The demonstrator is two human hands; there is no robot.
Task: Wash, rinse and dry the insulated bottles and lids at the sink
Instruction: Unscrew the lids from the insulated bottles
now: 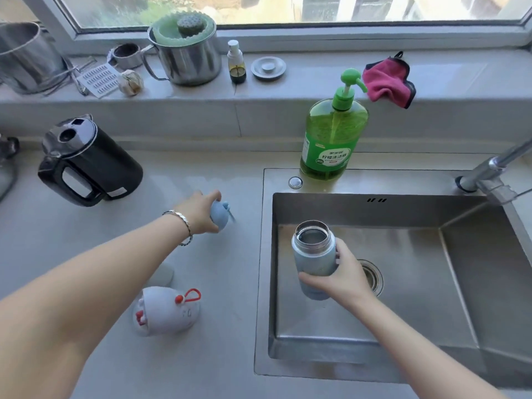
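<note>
Head: left hand (201, 212) grips lid (221, 216), right hand (344, 273) bottle (313, 254).

1. Blue bottle (313, 254): pale blue body, steel neck, lid off and mouth open. It is near upright, held over the sink (403, 283) by the right hand (342, 276).
2. Blue lid (219, 215): small, rounded and pale blue. It sits on the counter (224, 355) left of the sink, gripped by the left hand (201, 211).
3. White bottle (167, 311): rounded, with a red loop and red trim. It is on the counter nearer the front, well apart from the blue lid.
</note>
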